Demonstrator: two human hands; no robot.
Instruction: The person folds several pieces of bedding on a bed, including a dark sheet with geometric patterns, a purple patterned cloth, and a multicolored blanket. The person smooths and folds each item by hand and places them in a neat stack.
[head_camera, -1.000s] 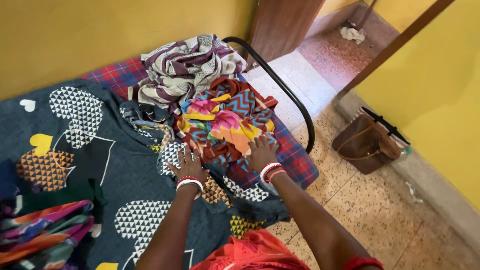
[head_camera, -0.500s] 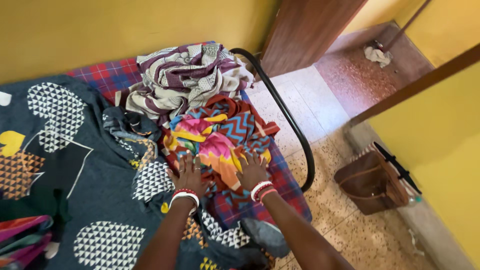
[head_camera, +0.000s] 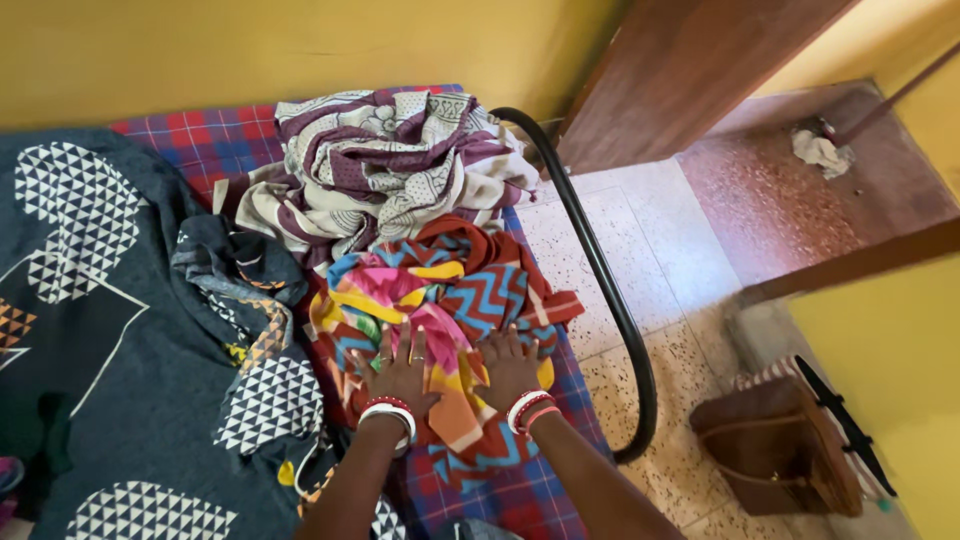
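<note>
A bright multicoloured cloth (head_camera: 440, 290) with zigzag and flower patterns lies crumpled on the bed. My left hand (head_camera: 402, 372) rests flat on its near edge, fingers spread. My right hand (head_camera: 508, 364) lies flat on the same cloth just to the right. Both wrists wear red and white bangles. Neither hand grips the cloth. Behind it sits a heap of purple and cream patterned fabric (head_camera: 385, 160).
A dark grey bedspread (head_camera: 110, 340) with triangle-filled hearts covers the left of the bed over a red and blue checked sheet (head_camera: 200, 140). A black metal bed rail (head_camera: 610, 290) curves along the right edge. A brown handbag (head_camera: 780, 450) stands on the speckled floor. A wooden door (head_camera: 680, 70) is beyond.
Both hands have slid forward onto the multicoloured cloth, and the view has moved closer and to the right; the folded colourful cloth at lower left has left the frame.
</note>
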